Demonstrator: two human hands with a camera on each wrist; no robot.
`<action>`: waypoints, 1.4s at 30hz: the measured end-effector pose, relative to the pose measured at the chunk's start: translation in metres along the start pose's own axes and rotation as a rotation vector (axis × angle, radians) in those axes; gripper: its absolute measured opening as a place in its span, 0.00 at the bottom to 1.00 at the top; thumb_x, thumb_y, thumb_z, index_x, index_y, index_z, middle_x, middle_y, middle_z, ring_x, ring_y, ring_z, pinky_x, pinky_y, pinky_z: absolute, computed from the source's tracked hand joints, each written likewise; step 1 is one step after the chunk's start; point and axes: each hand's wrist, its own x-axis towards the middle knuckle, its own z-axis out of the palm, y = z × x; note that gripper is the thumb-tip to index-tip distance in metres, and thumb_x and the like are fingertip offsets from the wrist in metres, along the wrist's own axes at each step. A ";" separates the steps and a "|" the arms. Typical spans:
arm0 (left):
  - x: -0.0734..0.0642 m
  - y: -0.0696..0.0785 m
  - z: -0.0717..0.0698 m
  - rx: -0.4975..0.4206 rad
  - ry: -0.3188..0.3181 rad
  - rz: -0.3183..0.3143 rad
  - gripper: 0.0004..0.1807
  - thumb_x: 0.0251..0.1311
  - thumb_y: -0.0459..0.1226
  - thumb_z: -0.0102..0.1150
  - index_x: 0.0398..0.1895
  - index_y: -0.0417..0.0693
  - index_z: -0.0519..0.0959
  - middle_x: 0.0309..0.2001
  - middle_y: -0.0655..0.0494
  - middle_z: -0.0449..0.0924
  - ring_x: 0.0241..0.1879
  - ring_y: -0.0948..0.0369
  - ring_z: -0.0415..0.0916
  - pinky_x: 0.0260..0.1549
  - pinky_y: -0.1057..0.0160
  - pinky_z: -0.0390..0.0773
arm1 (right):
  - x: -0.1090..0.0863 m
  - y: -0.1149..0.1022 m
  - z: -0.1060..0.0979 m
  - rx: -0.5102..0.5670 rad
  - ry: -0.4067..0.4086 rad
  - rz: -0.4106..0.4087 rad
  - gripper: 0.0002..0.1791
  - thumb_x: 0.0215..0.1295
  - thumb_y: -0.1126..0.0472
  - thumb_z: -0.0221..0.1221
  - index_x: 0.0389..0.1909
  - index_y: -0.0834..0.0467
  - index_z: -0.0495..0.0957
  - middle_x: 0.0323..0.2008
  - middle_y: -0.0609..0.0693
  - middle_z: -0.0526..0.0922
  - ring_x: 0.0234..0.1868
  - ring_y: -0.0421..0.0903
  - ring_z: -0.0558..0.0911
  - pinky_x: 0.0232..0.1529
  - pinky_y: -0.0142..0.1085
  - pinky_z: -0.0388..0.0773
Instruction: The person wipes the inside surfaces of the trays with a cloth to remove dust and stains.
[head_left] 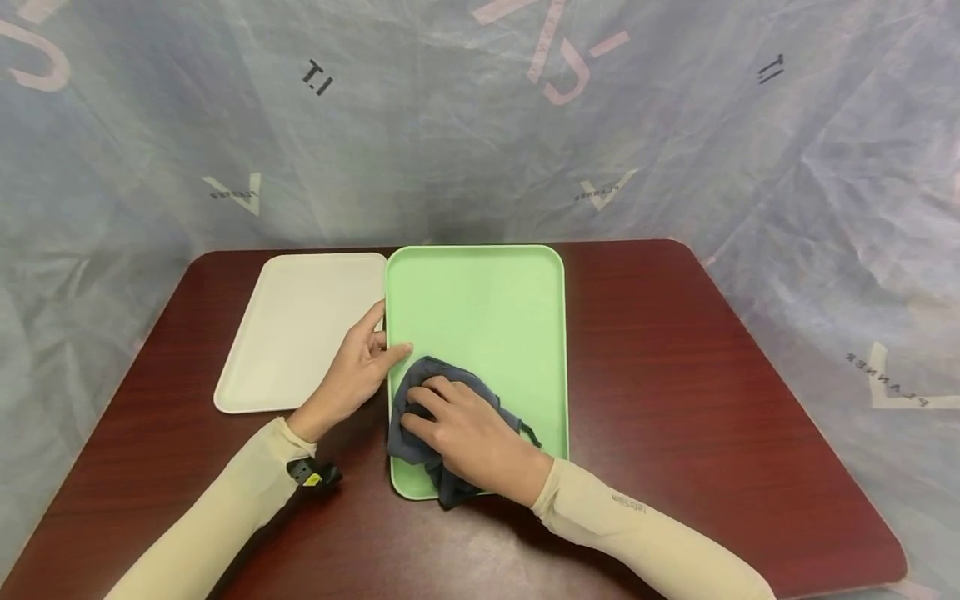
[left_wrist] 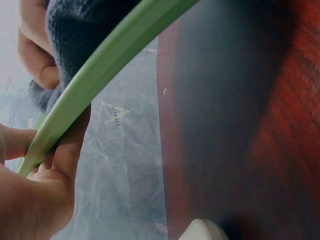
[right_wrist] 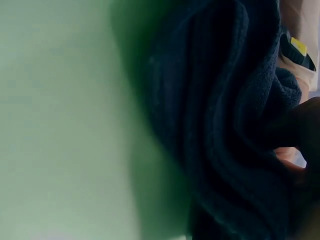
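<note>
A light green tray [head_left: 480,308] is held up off the table, as the left wrist view shows. My left hand [head_left: 352,375] grips its left edge, thumb on the upper face and fingers underneath. On the tray's near left part lies a bunched dark blue cloth [head_left: 408,442], one end hanging over the near rim. My right hand [head_left: 472,433] holds this cloth against the tray with bent fingers. Up close, the right wrist view shows thick folds of the cloth [right_wrist: 215,125] over the green surface.
A white tray [head_left: 315,325] lies on the dark red table [head_left: 675,400], left of the green one and close to it. Grey printed sheeting [head_left: 450,150] hangs behind the table and along its sides.
</note>
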 end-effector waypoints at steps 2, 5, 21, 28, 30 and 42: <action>0.001 0.000 0.001 -0.004 -0.001 -0.008 0.35 0.72 0.30 0.53 0.77 0.58 0.55 0.50 0.35 0.82 0.42 0.51 0.85 0.38 0.56 0.83 | -0.006 0.003 -0.001 0.019 0.005 0.024 0.20 0.56 0.70 0.67 0.50 0.53 0.83 0.56 0.52 0.76 0.58 0.50 0.72 0.62 0.39 0.69; 0.001 0.000 0.003 -0.003 0.006 -0.013 0.35 0.72 0.29 0.53 0.77 0.59 0.55 0.49 0.35 0.82 0.41 0.50 0.85 0.36 0.55 0.84 | -0.017 0.010 -0.003 0.037 0.011 0.047 0.21 0.55 0.71 0.67 0.51 0.54 0.83 0.56 0.52 0.76 0.59 0.51 0.72 0.64 0.39 0.67; 0.005 0.002 0.003 -0.035 -0.004 -0.009 0.36 0.72 0.27 0.51 0.78 0.60 0.54 0.51 0.35 0.81 0.44 0.49 0.84 0.39 0.53 0.84 | -0.072 0.038 -0.014 0.068 0.072 0.177 0.21 0.56 0.76 0.60 0.50 0.56 0.84 0.55 0.55 0.77 0.58 0.53 0.72 0.63 0.42 0.69; 0.004 0.001 0.004 -0.044 0.003 -0.021 0.37 0.72 0.27 0.51 0.78 0.60 0.53 0.50 0.34 0.81 0.43 0.49 0.85 0.39 0.53 0.84 | -0.087 0.045 -0.017 0.093 0.073 0.244 0.21 0.59 0.76 0.56 0.50 0.57 0.83 0.55 0.55 0.77 0.57 0.53 0.72 0.63 0.45 0.69; 0.004 0.002 0.004 -0.048 0.006 -0.029 0.37 0.72 0.27 0.51 0.78 0.61 0.53 0.51 0.34 0.81 0.43 0.49 0.85 0.39 0.52 0.84 | -0.092 0.047 -0.018 0.091 0.081 0.267 0.21 0.60 0.76 0.55 0.50 0.57 0.83 0.55 0.55 0.77 0.57 0.54 0.73 0.61 0.47 0.70; 0.003 0.002 0.006 -0.049 0.029 -0.049 0.38 0.71 0.27 0.53 0.78 0.62 0.53 0.50 0.34 0.81 0.43 0.49 0.85 0.39 0.53 0.84 | -0.111 0.053 -0.019 0.050 0.105 0.326 0.20 0.61 0.76 0.55 0.50 0.56 0.83 0.55 0.55 0.78 0.58 0.53 0.73 0.54 0.51 0.71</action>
